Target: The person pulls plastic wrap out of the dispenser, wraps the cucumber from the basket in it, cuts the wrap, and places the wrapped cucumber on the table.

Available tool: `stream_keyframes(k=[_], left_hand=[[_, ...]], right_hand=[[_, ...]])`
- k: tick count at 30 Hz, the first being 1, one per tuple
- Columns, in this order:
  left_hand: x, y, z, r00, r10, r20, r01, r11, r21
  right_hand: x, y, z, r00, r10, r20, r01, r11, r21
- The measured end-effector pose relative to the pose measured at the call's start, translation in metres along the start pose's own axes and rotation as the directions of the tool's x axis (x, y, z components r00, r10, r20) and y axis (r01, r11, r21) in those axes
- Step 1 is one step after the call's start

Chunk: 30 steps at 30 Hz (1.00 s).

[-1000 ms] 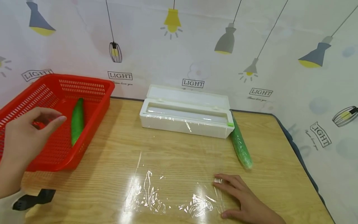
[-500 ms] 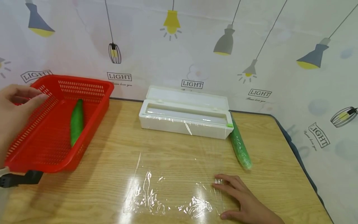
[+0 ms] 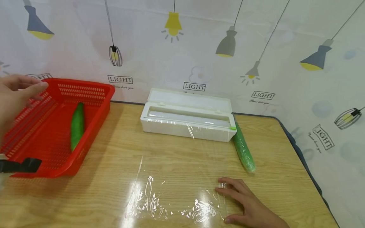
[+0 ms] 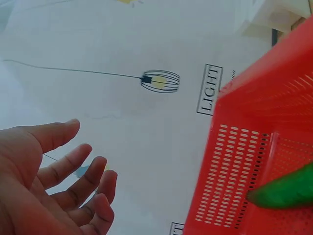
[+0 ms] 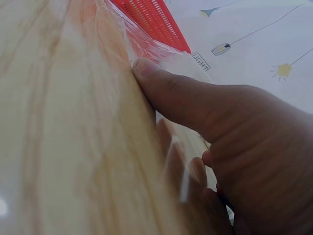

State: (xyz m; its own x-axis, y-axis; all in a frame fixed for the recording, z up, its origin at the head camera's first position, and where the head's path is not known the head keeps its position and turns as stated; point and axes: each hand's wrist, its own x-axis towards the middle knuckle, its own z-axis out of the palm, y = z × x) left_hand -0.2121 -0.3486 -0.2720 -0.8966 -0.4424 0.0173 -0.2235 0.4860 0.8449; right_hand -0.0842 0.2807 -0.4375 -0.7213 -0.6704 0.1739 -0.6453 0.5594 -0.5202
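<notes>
My left hand point(image 3: 12, 99) hovers over the back left part of the red plastic basket point(image 3: 85, 145), its fingers loosely bent and holding nothing. In the left wrist view the same hand point(image 4: 58, 181) is apart from the basket wall. Inside the basket lies one green cucumber point(image 3: 77, 126). My right hand point(image 3: 249, 202) rests at the right edge of a clear sheet of cling film point(image 3: 171, 202), thumb and fingers spread on it. That film runs over the table from a white cling film dispenser point(image 3: 185, 128), whose lid stands up.
A cucumber in shiny film point(image 3: 244, 152) lies right of the dispenser, its far end hidden behind it. A green cutter slider point(image 3: 233, 128) sits at the dispenser's right end. The wooden table point(image 3: 125, 139) ends at a lamp-printed backdrop point(image 3: 148, 41).
My left hand has moved up and to the left over the basket, away from the cucumber in it. The right hand stays at the film's edge.
</notes>
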Motion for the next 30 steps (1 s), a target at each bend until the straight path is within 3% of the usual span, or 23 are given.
stream_keyframes(k=[2,5,7,11,15,22,27,30], left_hand=[[0.002,0.001,0.003,1.000,-0.020,0.006,0.020,1.000,0.020],[0.005,0.002,0.008,0.994,-0.101,0.031,0.099,0.993,0.066],[0.011,0.000,0.012,0.994,-0.106,0.031,0.102,0.989,0.106],[0.023,-0.004,0.021,0.998,-0.055,0.022,0.050,0.978,0.201],[0.022,-0.004,0.033,0.997,-0.034,0.075,0.012,0.961,0.277],[0.023,-0.020,0.053,0.963,0.018,0.270,-0.107,0.943,0.316],[0.027,-0.032,0.061,0.947,-0.016,0.320,-0.104,0.929,0.355],[0.030,-0.038,0.066,0.926,-0.043,0.374,-0.111,0.918,0.380]], right_hand=[[0.000,0.000,0.000,1.000,-0.001,-0.001,0.001,1.000,-0.002],[0.000,0.000,0.000,1.000,0.005,-0.004,-0.005,1.000,-0.012],[0.000,0.001,0.001,1.000,0.009,-0.002,-0.009,1.000,-0.014],[0.000,0.002,0.002,1.000,0.007,-0.001,-0.007,1.000,-0.007],[-0.001,0.002,0.003,1.000,0.006,0.000,-0.006,1.000,0.004],[-0.001,0.002,0.002,1.000,0.017,0.003,-0.017,1.000,-0.017],[0.000,0.002,0.002,1.000,0.014,0.004,-0.014,1.000,-0.003],[0.000,0.001,0.002,1.000,0.006,0.000,-0.006,1.000,-0.004]])
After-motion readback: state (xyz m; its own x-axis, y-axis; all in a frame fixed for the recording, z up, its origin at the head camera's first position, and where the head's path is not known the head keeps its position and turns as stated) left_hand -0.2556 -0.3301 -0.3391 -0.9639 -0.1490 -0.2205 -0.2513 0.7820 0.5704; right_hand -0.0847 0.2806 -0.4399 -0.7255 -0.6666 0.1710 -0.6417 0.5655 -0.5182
